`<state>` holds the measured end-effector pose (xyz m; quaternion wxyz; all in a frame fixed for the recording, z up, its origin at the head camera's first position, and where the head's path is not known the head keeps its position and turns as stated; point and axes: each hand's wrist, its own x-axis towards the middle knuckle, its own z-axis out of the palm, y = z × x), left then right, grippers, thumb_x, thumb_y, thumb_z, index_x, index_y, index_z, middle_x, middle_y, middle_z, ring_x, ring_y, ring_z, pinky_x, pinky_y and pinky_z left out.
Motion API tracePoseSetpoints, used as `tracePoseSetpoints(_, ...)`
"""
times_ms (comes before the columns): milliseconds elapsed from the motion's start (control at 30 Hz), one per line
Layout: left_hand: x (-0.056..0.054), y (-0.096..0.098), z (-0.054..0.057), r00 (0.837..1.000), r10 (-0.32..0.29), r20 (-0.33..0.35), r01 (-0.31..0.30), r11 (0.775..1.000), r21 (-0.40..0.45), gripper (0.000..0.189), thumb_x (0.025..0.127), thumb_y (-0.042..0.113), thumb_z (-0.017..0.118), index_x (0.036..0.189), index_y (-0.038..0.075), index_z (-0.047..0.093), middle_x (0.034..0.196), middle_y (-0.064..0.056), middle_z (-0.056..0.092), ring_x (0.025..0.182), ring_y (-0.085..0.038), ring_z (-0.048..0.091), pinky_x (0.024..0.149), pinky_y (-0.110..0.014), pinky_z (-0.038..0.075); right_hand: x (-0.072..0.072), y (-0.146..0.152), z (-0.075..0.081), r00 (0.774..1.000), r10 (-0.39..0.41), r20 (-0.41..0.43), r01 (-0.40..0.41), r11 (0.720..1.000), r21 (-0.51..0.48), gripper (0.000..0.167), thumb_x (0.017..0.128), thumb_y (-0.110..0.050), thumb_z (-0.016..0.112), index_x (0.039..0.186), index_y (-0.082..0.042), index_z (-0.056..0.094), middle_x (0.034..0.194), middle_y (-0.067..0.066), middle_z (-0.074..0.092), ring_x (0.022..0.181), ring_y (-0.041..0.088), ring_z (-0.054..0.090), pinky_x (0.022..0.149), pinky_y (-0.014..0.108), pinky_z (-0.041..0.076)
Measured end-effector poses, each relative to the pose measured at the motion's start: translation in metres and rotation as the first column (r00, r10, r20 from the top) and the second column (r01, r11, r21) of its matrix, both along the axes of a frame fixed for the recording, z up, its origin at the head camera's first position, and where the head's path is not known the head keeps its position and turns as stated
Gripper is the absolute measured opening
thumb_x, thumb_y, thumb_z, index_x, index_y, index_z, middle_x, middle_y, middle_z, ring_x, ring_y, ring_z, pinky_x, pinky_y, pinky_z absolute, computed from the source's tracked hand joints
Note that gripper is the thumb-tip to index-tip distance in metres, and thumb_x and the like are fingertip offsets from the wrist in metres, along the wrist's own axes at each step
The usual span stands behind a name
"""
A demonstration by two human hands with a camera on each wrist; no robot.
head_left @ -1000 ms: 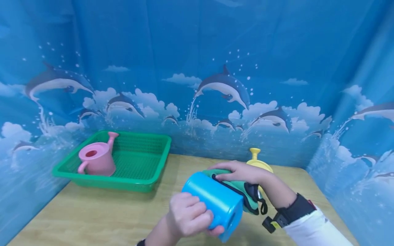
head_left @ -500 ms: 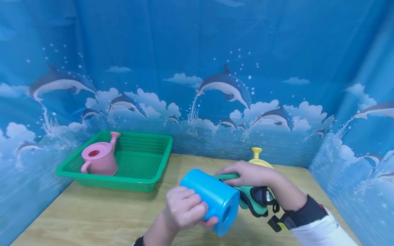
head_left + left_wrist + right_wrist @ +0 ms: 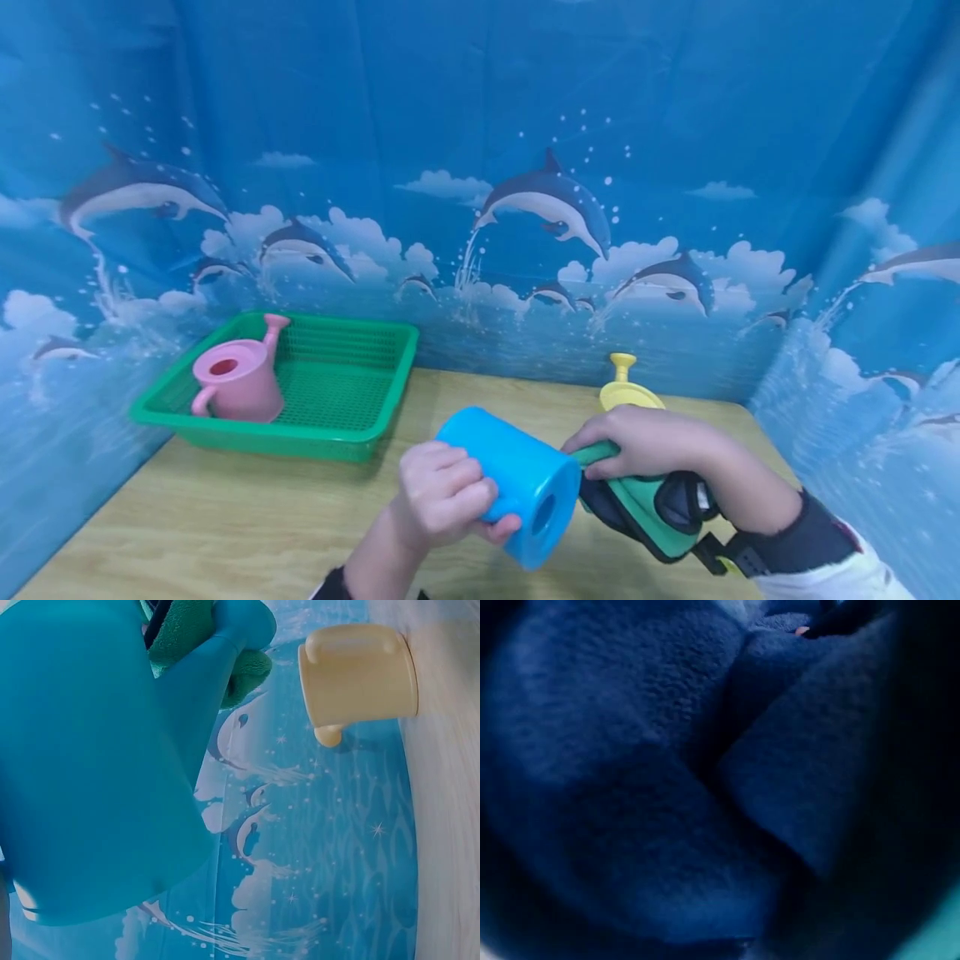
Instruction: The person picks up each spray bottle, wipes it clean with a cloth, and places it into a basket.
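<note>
- A person's left hand (image 3: 450, 497) grips a bright-blue, cylindrical plastic watering can (image 3: 506, 457), tipped sideways over the near centre of a pale, wood-grained surface (image 3: 300, 517), fingers curled against the can's left side.
- The right hand (image 3: 645, 442) pinches a green, black-edged fabric cloth (image 3: 645, 504) at the can's right; the left wrist view shows green pile on both sides of the spout (image 3: 199, 697).
- Smooth plastic in a one-handed grip looks liable to twist or drop should the cloth press hard.
- Loose folds could snag on the spout and drag the can sideways.
- A yellow plastic watering can (image 3: 632, 397) stands just beyond the right hand, far right; a wide sweep could topple it.
- A pink plastic watering can (image 3: 243, 389) in a green, perforated plastic basket (image 3: 285, 447), far left, appears safely apart.
</note>
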<state>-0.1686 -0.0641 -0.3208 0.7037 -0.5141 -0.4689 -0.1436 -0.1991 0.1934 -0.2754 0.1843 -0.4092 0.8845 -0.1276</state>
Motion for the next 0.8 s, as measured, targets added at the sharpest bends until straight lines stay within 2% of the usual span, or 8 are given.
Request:
tracePoseSetpoints(200, 0.0, 0.0, -0.001, 1.0, 0.001, 0.005, -0.001, 1.0, -0.007, 0.046, 0.096, 0.035, 0.049, 0.054, 0.02, 0.038, 0.047, 0.013, 0.028, 0.041, 0.002, 0.021, 0.045, -0.009, 0.014, -0.005, -0.001, -0.004, 0.999, 0.014, 0.046, -0.013, 1.0, -0.015, 0.031, 0.094, -0.034, 0.061, 0.124, -0.025, 0.064, 0.118, -0.01, 0.067, 0.104, 0.002, 0.062, 0.083, 0.024, 0.052)
tracePoseSetpoints(400, 0.002, 0.003, 0.002, 0.999, -0.011, -0.046, 0.009, 1.0, -0.029, 0.044, 0.096, 0.034, 0.05, 0.056, 0.02, 0.039, 0.049, 0.013, 0.029, 0.043, 0.002, 0.021, 0.046, -0.009, 0.014, -0.013, -0.009, -0.01, 0.996, 0.019, 0.084, -0.017, 0.999, -0.033, 0.035, 0.097, -0.034, 0.056, 0.13, -0.022, 0.06, 0.127, -0.005, 0.063, 0.114, 0.011, 0.06, 0.093, 0.028, 0.05)
tracePoseSetpoints(567, 0.006, 0.006, 0.002, 0.997, -0.024, -0.079, 0.022, 0.999, -0.028, 0.042, 0.096, 0.035, 0.05, 0.058, 0.02, 0.039, 0.051, 0.014, 0.031, 0.045, 0.002, 0.021, 0.047, -0.01, 0.014, -0.022, -0.016, -0.015, 0.991, 0.02, 0.133, -0.008, 0.996, -0.091, 0.038, 0.099, -0.031, 0.053, 0.135, -0.021, 0.056, 0.133, -0.002, 0.059, 0.121, 0.017, 0.057, 0.097, 0.03, 0.048)
tracePoseSetpoints(800, 0.015, 0.01, -0.005, 1.0, -0.009, -0.021, 0.006, 0.995, -0.103, 0.039, 0.095, 0.038, 0.05, 0.06, 0.023, 0.041, 0.052, 0.015, 0.032, 0.046, 0.003, 0.024, 0.048, -0.009, 0.014, -0.029, -0.026, -0.024, 0.983, -0.015, 0.182, 0.031, 0.996, -0.086, 0.038, 0.098, -0.033, 0.055, 0.135, -0.023, 0.055, 0.134, -0.004, 0.059, 0.122, 0.017, 0.056, 0.096, 0.03, 0.047)
